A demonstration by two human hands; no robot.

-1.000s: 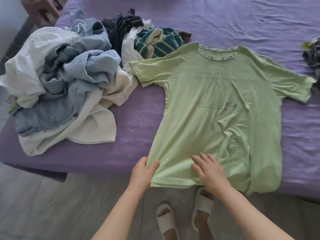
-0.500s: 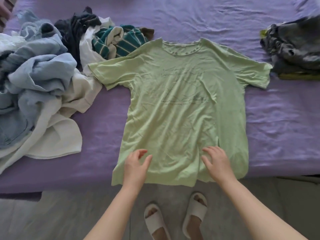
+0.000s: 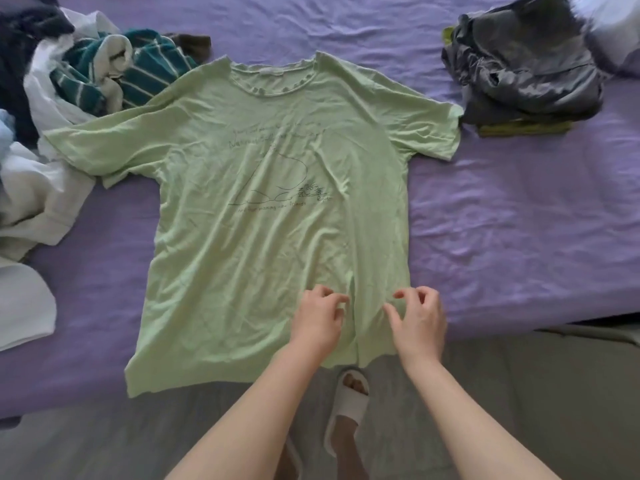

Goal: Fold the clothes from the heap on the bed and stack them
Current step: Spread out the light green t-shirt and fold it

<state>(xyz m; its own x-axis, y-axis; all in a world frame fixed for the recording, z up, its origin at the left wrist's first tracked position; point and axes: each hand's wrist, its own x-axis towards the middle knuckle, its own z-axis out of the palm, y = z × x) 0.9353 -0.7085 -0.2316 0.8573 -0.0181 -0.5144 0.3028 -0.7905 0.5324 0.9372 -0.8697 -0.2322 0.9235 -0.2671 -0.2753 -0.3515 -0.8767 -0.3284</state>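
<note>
T-shirt (image 3: pixel 277 220) mid bed (image 3: pixel 502 237), heap (image 3: pixel 69 81) left, stack (image 3: pixel 526 74) right.

A light green cotton T-shirt (image 3: pixel 277 216) lies flat on the purple bedsheet (image 3: pixel 519 237). The left hand (image 3: pixel 317 320) and right hand (image 3: pixel 419 322), fingers curled, rest on its hem, a fabric crease between them.

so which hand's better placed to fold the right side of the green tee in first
Probably the right hand: it sits over the green tee right at its right hem corner, nearest that side seam and sleeve. The left hand is further in, nearer the middle.
</note>
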